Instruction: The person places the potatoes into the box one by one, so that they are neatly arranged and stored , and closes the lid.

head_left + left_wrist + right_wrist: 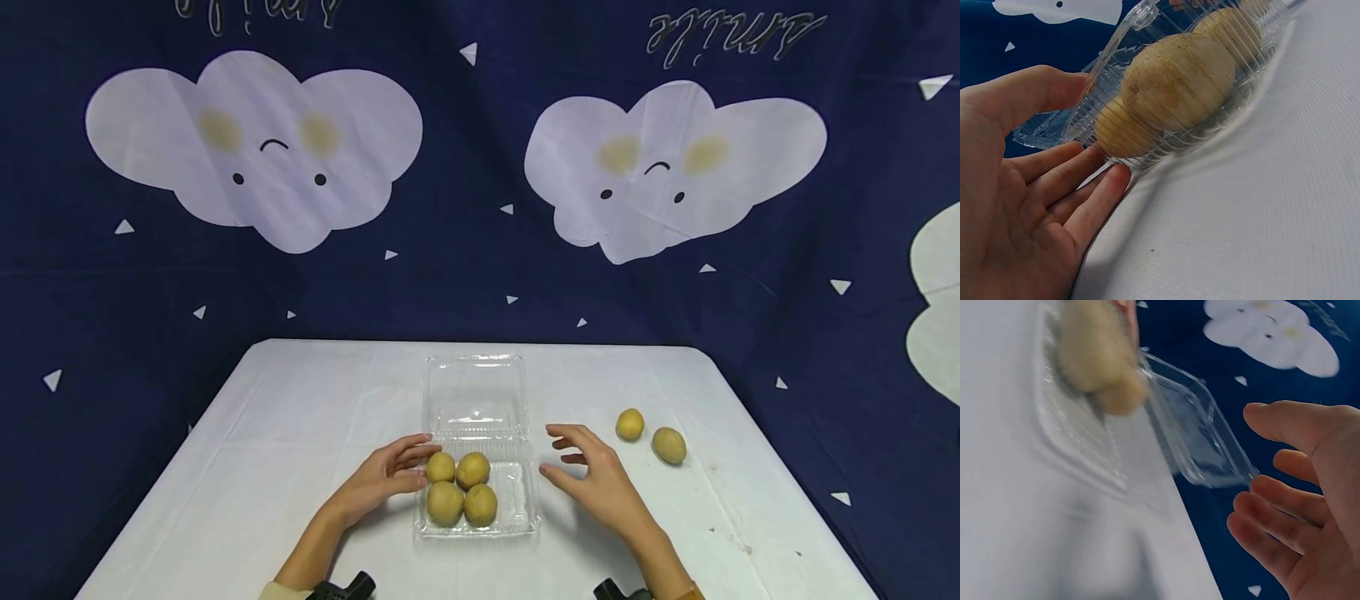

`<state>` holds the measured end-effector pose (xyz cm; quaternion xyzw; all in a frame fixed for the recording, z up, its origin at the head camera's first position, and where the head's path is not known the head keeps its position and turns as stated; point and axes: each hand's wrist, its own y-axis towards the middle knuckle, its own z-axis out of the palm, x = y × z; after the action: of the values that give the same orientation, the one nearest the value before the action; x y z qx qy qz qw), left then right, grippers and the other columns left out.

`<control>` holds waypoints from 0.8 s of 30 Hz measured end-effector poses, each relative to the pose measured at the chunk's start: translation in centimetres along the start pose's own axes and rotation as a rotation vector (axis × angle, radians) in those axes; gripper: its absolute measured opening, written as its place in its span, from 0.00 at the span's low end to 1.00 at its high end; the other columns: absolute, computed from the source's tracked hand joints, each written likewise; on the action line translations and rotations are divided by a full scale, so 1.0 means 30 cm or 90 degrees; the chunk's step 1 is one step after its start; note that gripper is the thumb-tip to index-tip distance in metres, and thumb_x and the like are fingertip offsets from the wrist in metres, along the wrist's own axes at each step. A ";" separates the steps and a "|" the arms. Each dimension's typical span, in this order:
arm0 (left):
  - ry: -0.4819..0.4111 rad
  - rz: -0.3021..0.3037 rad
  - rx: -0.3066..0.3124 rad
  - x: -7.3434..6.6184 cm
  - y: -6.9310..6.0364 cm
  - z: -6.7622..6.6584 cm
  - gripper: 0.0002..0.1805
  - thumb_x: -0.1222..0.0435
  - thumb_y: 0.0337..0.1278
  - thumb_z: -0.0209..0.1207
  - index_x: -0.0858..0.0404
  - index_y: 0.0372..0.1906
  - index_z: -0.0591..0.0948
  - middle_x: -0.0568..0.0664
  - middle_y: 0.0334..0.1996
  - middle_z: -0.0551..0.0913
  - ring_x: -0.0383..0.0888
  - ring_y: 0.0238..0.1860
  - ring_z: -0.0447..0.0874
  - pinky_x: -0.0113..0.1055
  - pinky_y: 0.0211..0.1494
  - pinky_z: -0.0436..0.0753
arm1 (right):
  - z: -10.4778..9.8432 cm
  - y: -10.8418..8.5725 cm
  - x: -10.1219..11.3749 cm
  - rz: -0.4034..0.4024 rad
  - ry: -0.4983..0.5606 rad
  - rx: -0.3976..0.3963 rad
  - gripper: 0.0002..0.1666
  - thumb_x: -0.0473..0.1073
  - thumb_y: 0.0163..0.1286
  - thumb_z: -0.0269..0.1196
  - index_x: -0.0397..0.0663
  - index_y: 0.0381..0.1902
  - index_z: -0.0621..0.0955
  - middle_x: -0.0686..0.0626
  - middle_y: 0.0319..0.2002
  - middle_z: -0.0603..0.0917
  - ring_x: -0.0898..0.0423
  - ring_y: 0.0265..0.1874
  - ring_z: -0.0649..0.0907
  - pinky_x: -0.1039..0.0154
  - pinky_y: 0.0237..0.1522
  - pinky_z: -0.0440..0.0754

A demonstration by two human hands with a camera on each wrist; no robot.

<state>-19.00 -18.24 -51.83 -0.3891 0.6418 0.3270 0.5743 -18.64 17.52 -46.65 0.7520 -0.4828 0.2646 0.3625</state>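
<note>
A clear plastic clamshell box [513,492] lies on the table, its lid [476,396] folded back away from the person. Several round potatoes [445,504] sit grouped in the left part of its base. My left hand [382,482] is at the box's left side, fingers fairly straight; in the left wrist view the thumb and fingertips [1116,177] touch the ribbed wall beside a large potato [1179,81]. To the right of the box, apart from it, my right hand [596,479] hovers with fingers loosely bent and nothing held.
Two more potatoes lie on the table to the right: a small yellowish potato [630,425] and a larger potato [669,446]. A white cloth covers the table [300,425]. Behind it hangs a dark blue curtain [465,283] printed with clouds.
</note>
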 end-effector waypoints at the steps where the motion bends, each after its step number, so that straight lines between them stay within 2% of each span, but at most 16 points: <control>1: 0.001 0.000 0.000 0.001 0.000 0.000 0.34 0.65 0.61 0.56 0.60 0.71 0.58 0.53 0.67 0.69 0.55 0.69 0.64 0.29 0.60 0.72 | -0.009 -0.003 -0.006 0.004 -0.002 -0.007 0.29 0.52 0.55 0.70 0.70 0.55 0.74 0.63 0.51 0.79 0.61 0.49 0.81 0.59 0.49 0.82; 5: 0.003 0.001 0.001 0.002 0.002 0.000 0.34 0.65 0.61 0.56 0.60 0.71 0.59 0.53 0.67 0.69 0.56 0.69 0.64 0.29 0.59 0.73 | -0.047 -0.016 -0.016 0.018 -0.015 -0.036 0.27 0.45 0.55 0.71 0.64 0.53 0.77 0.59 0.49 0.81 0.58 0.48 0.82 0.61 0.49 0.82; 11: 0.002 0.006 0.001 -0.001 0.002 0.000 0.34 0.65 0.61 0.56 0.60 0.71 0.58 0.53 0.67 0.69 0.56 0.69 0.64 0.27 0.58 0.73 | -0.113 -0.034 0.027 0.020 -0.034 -0.054 0.26 0.39 0.55 0.70 0.54 0.53 0.78 0.53 0.48 0.82 0.52 0.47 0.83 0.64 0.47 0.82; 18: -0.005 0.004 0.004 0.001 0.001 -0.001 0.34 0.65 0.62 0.56 0.60 0.71 0.58 0.53 0.68 0.68 0.56 0.69 0.64 0.29 0.58 0.74 | -0.155 -0.037 -0.107 0.029 -0.059 -0.075 0.25 0.52 0.57 0.69 0.64 0.54 0.77 0.58 0.50 0.81 0.59 0.47 0.81 0.59 0.48 0.82; 24: 0.003 0.007 0.001 0.003 0.002 0.000 0.33 0.65 0.61 0.56 0.59 0.71 0.59 0.53 0.67 0.69 0.56 0.69 0.64 0.28 0.58 0.74 | -0.190 -0.046 -0.139 0.039 -0.085 -0.106 0.25 0.53 0.57 0.69 0.62 0.53 0.77 0.58 0.49 0.81 0.61 0.46 0.81 0.63 0.47 0.82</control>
<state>-19.05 -18.23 -51.93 -0.3856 0.6454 0.3286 0.5717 -19.29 24.69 -46.78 0.7203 -0.5488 0.1836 0.3824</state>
